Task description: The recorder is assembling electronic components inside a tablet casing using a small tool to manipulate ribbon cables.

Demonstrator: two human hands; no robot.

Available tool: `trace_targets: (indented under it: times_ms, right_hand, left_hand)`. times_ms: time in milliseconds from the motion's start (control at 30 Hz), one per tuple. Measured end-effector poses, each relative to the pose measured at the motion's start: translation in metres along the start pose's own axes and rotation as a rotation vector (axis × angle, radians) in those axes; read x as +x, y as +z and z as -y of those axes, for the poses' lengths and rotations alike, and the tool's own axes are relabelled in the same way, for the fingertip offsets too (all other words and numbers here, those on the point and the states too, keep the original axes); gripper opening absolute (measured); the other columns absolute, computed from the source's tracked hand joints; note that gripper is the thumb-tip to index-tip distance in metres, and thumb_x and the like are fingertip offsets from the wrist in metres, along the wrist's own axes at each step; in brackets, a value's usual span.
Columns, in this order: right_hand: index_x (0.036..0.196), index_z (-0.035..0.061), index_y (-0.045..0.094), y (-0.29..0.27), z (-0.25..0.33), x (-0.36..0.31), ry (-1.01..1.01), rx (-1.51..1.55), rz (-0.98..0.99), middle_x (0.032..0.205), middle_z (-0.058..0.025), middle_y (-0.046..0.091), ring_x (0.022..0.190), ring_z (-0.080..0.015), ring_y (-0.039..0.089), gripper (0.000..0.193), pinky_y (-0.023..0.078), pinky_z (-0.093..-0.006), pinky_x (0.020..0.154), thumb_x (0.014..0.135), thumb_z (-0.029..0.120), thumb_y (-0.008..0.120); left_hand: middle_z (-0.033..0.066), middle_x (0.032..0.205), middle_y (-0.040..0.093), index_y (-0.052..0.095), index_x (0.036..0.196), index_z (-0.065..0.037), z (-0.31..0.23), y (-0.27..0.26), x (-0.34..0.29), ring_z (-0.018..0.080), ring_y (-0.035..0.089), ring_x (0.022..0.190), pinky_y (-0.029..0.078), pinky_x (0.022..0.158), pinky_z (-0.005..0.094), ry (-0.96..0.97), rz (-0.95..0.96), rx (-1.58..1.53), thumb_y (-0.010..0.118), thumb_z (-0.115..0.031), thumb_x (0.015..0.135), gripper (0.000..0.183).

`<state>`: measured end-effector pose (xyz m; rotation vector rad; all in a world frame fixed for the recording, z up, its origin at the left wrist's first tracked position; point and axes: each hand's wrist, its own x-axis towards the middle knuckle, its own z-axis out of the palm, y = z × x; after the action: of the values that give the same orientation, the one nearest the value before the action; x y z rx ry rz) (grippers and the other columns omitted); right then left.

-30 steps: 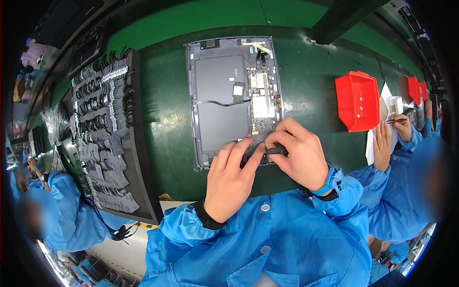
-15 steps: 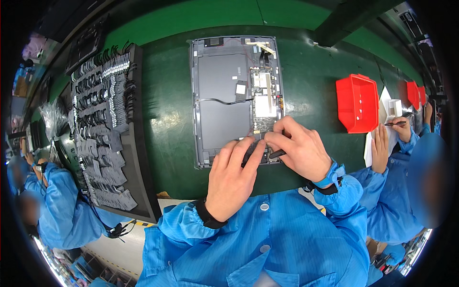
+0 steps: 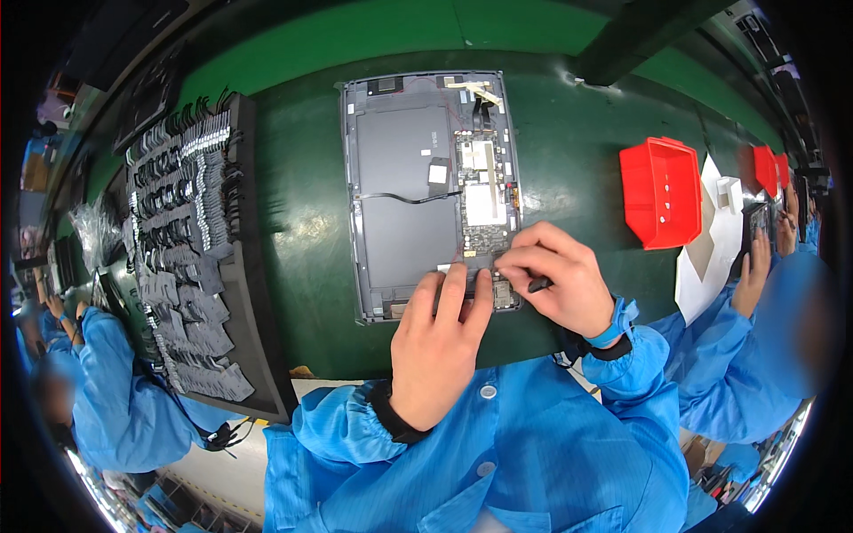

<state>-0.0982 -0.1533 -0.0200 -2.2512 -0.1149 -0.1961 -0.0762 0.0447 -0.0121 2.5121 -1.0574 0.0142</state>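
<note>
An opened tablet-like device lies on the green table in front of me. Its grey battery section fills the left side, and a circuit board with white patches runs down the right. My left hand rests on the lower edge of the device, fingers stretched out and spread. Beside it, my right hand is closed at the board's lower right, thumb and forefinger pinched against the edge. A short black stick-like tool sits in its curled fingers; its working end is hidden. A black cable crosses the battery section.
To the left stands a dark foam tray packed with rows of grey parts with black leads. A red bin with a few small white pieces is at the right, near white paper. Co-workers in blue sit on both sides.
The device appears slightly further left in the picture. My left fingers have spread and shifted on its lower edge. My right hand keeps the black tool. The right co-worker's hands have moved away from the paper.
</note>
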Motion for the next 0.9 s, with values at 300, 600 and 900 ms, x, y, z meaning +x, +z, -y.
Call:
trace_targets:
  times_ms: [300, 600, 900]
  right_hand:
    - [0.099, -0.0004, 0.070, -0.011, 0.011, -0.016, 0.186, 0.058, -0.079, 0.094, -0.0097, 0.065, 0.079, -0.0202, 0.066, 0.016, 0.053, -0.0295, 0.068, 0.082, -0.002, 0.069]
    - [0.102, -0.0005, 0.069, -0.007, 0.008, -0.022, 0.227, 0.101, -0.051, 0.093, -0.0111, 0.065, 0.078, -0.0216, 0.067, 0.021, 0.054, -0.0303, 0.069, 0.081, -0.004, 0.067]
    - [0.099, -0.0006, 0.067, -0.006, 0.005, -0.020, 0.218, 0.131, -0.049, 0.088, -0.0102, 0.064, 0.075, -0.0206, 0.065, 0.021, 0.052, -0.0294, 0.064, 0.079, -0.006, 0.066]
  left_hand:
    - [0.0107, 0.121, 0.056, 0.066, 0.124, -0.014, 0.011, -0.002, 0.004, 0.0309, 0.056, 0.107, 0.053, 0.085, 0.0399, -0.004, 0.009, -0.118, 0.062, 0.003, 0.076, 0.051]
    - [0.0105, 0.120, 0.051, 0.066, 0.127, -0.023, 0.005, 0.006, 0.007, 0.0327, 0.051, 0.105, 0.051, 0.085, 0.0408, 0.026, -0.005, 0.031, 0.063, 0.004, 0.076, 0.058]
    - [0.0098, 0.120, 0.051, 0.067, 0.123, -0.021, 0.001, 0.008, 0.006, 0.0325, 0.051, 0.104, 0.052, 0.084, 0.0405, -0.010, -0.003, 0.045, 0.064, 0.004, 0.075, 0.054]
